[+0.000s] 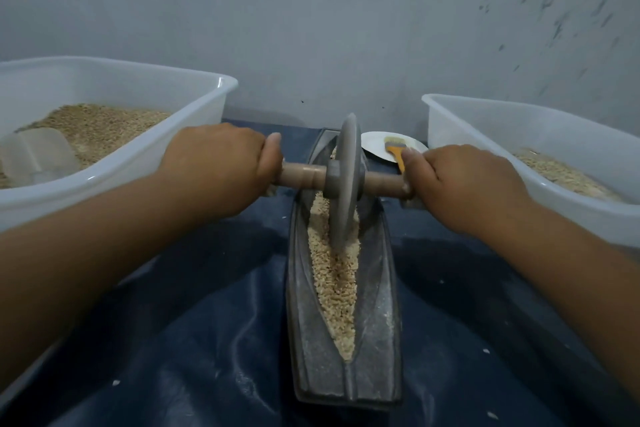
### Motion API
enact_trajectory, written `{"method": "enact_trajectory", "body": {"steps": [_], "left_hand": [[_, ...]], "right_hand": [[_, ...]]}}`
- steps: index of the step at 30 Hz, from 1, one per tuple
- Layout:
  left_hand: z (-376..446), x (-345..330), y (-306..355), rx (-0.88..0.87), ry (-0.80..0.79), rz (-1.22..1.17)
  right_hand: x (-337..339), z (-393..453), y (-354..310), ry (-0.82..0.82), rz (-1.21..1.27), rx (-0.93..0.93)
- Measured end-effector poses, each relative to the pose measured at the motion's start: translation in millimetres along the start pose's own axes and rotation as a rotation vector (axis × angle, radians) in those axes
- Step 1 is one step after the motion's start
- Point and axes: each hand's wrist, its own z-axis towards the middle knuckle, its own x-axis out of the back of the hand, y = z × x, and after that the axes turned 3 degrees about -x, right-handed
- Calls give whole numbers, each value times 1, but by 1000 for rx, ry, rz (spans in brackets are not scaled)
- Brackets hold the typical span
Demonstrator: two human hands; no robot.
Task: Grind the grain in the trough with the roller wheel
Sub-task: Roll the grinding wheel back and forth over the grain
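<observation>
Left hand [221, 156] and right hand [460, 180] gripping axle ends, roller wheel [344, 180] sitting in grain [334, 274]; tilting wheel risking grain spilling over trough [381, 305] rim

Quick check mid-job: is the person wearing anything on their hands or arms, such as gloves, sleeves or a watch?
Nothing is worn. Both the left hand and the right hand are bare, with no gloves, rings or watch visible. Both forearms are bare as far as the frame's edge, with no sleeve or wristband in view. The nails that show, on the thumbs, are short and unpainted.
</observation>
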Motion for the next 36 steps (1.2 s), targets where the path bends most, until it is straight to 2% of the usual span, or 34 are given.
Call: {"method": "enact_trajectory", "body": {"steps": [2,3,5,7,13,16,19,22,24,25,27,30,33,35,36], "left_hand": [[-13,20,3,-55,31,-102],[-19,31,4,-18,27,-190],[-28,47,6,182,48,-370],[-34,57,8,295,57,-391],[-39,59,8,301,74,-420],[-30,44,7,290,39,-479],[-18,29,6,80,-96,-282],[0,13,1,192,-128,-280],[8,3,3,206,-186,-169],[11,-3,3,220,-143,-154],[13,-5,4,213,-152,-122],[5,3,3,301,-115,-262],[-13,12,3,127,-217,-336],[-25,26,5,171,-209,-495],[-30,29,4,241,-128,-560]], "right_hand": [[14,-22,-4,-67,50,-5],[21,-32,-6,-100,75,-13],[34,-48,-10,-175,109,-41],[45,-60,-11,-236,131,-66],[55,-62,-13,-324,160,-90],[40,-43,-12,-277,113,-102],[16,-17,-8,-144,37,-81],[-3,9,-6,50,-39,-45],[-9,22,-6,141,-60,-40],[-11,26,-6,155,-60,-42],[-14,31,-4,153,-64,-34],[-8,21,-5,137,-103,11],[8,-3,-7,60,-105,50],[20,-22,-9,-8,-53,54],[26,-32,-10,-37,-16,49]]}}
